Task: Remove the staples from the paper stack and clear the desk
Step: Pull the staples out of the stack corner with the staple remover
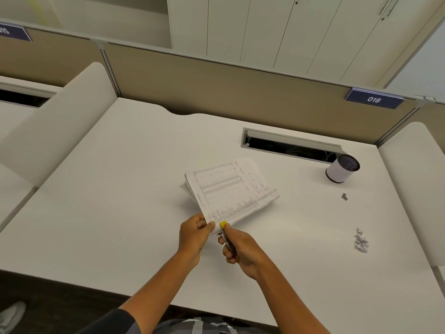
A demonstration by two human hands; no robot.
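Note:
A stack of printed paper (231, 189) is lifted off the white desk (120, 189) at its near corner. My left hand (193, 233) pinches that near corner. My right hand (240, 249) grips a slim staple remover (225, 233) with a yellow tip, and the tip touches the same corner of the stack. A pile of pulled staples (360, 242) lies on the desk to the right. A couple more loose staples (344, 196) lie farther back.
A white cylindrical pen holder (339, 171) with a dark rim stands at the back right, in front of an open cable slot (289, 147). Padded dividers flank the desk on both sides. A beige partition with a "016" label (373, 100) closes the back.

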